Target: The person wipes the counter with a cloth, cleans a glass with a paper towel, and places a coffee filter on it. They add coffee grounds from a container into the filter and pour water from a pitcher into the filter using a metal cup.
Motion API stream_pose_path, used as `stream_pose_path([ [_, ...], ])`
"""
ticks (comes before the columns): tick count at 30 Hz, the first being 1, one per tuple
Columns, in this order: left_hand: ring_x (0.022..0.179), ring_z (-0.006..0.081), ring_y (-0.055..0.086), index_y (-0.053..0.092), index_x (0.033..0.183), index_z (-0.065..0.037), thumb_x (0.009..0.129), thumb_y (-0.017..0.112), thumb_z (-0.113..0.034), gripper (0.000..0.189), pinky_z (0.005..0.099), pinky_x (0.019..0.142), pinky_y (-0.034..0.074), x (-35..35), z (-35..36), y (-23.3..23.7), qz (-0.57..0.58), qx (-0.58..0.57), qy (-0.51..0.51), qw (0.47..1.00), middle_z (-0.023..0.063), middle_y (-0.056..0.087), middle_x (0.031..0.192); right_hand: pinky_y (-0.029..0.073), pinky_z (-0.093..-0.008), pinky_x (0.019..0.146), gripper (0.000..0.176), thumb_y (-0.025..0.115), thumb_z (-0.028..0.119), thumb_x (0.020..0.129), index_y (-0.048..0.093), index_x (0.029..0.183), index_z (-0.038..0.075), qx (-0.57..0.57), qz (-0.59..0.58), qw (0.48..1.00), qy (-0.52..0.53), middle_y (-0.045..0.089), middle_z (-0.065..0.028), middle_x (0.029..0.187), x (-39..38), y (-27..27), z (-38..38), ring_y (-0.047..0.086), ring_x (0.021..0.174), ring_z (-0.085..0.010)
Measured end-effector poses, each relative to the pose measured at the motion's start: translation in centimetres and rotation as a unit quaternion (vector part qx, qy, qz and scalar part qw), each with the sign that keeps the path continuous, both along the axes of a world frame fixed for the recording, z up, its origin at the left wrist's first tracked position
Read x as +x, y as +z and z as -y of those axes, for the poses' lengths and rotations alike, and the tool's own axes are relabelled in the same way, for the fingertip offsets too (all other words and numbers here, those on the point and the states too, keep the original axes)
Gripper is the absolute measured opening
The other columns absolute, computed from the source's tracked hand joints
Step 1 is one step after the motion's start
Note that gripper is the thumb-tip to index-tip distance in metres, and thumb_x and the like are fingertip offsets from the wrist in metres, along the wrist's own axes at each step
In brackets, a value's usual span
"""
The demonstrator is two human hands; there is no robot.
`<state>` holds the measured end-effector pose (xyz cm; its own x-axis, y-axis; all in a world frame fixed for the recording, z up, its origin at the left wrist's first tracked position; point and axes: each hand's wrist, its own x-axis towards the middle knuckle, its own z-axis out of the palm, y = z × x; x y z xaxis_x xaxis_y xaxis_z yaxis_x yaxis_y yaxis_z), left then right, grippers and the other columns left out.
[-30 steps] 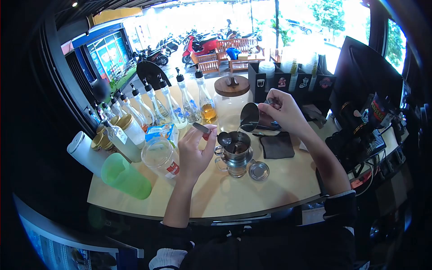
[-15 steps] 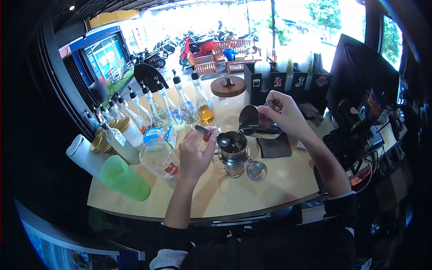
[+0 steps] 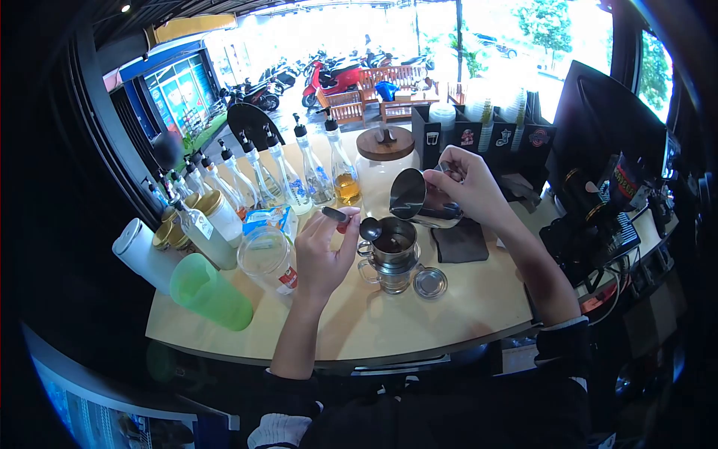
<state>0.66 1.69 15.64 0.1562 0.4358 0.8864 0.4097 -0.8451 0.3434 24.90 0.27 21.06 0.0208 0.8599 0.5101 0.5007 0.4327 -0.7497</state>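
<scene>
My left hand is closed on a metal spoon, its bowl beside the rim of a metal drip filter. Dark contents show inside the filter, which sits on a glass cup with a handle. In my right hand is a steel pitcher, tilted above the filter with its mouth facing left. No stream shows from it. A round metal lid lies right of the cup, and a dark folded cloth lies behind the lid.
Pump bottles line the back left. A wooden-lidded jar stands behind the filter. Left are a green cup and a clear plastic tub. A black cup holder and a dark monitor stand at back right.
The thin stream from the pitcher into the filter is gone. The pitcher has moved slightly left and up, tilted less. My left hand holds the spoon in nearly the same place.
</scene>
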Motion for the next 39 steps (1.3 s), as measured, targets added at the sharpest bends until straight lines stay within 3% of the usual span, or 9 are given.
stream_pose_path([
  [11, 0.064, 0.0174, 0.061, 0.065, 0.09, -0.003, 0.08, 0.066, -0.005, 0.009, 0.0296, 0.058, 0.046, 0.5, 0.0, 0.0, -0.011, 0.005, -0.003, 1.0, 0.0066, 0.063, 0.07, 0.029, -0.0231, 0.047, 0.026, 0.069, 0.015, 0.08, 0.048, 0.069, 0.003, 0.005, -0.027, 1.0, -0.015, 0.039, 0.0044, 0.057, 1.4, -1.2, 0.3, 0.032, 0.054, -0.0021],
  [19, 0.066, 0.0169, 0.061, 0.066, 0.088, 0.0, 0.082, 0.067, -0.008, 0.01, 0.0285, 0.061, 0.046, 1.0, -0.5, -0.9, -0.001, -0.009, -0.018, 1.0, 0.0092, 0.064, 0.074, 0.034, -0.0181, 0.05, 0.023, 0.064, 0.013, 0.087, 0.047, 0.074, 0.005, -0.023, -0.2, 0.979, -0.009, 0.049, 0.0047, 0.065, 4.2, -5.1, 3.7, 0.044, 0.06, -0.0013],
  [21, 0.066, 0.0168, 0.061, 0.066, 0.087, 0.0, 0.082, 0.068, -0.008, 0.01, 0.0284, 0.06, 0.046, 1.1, -0.5, -1.1, 0.003, -0.023, -0.022, 0.999, 0.0094, 0.064, 0.074, 0.035, -0.0183, 0.051, 0.022, 0.063, 0.014, 0.088, 0.047, 0.075, 0.007, -0.013, -0.189, 0.982, -0.015, 0.052, 0.0027, 0.067, 5.8, -7.6, 4.2, 0.047, 0.062, -0.0021],
  [28, 0.065, 0.0188, 0.059, 0.064, 0.085, -0.001, 0.081, 0.067, -0.006, 0.007, 0.031, 0.058, 0.045, 1.6, -0.5, -1.7, 0.016, -0.016, -0.022, 1.0, 0.0079, 0.061, 0.072, 0.037, -0.0214, 0.053, 0.023, 0.061, 0.016, 0.089, 0.045, 0.074, 0.01, -0.025, -0.324, 0.944, -0.059, 0.052, 0.0016, 0.065, 9.3, -17.9, 6.0, 0.05, 0.059, -0.0059],
  [39, 0.065, 0.0188, 0.058, 0.064, 0.085, -0.001, 0.082, 0.067, -0.006, 0.007, 0.0313, 0.059, 0.044, 1.9, -0.4, -1.8, 0.02, 0.0, -0.025, 1.0, 0.0078, 0.062, 0.073, 0.036, -0.0228, 0.054, 0.024, 0.058, 0.018, 0.091, 0.043, 0.075, 0.011, -0.009, -0.428, 0.901, -0.065, 0.05, 0.0018, 0.063, 8.4, -21.9, 5.5, 0.05, 0.059, -0.0074],
])
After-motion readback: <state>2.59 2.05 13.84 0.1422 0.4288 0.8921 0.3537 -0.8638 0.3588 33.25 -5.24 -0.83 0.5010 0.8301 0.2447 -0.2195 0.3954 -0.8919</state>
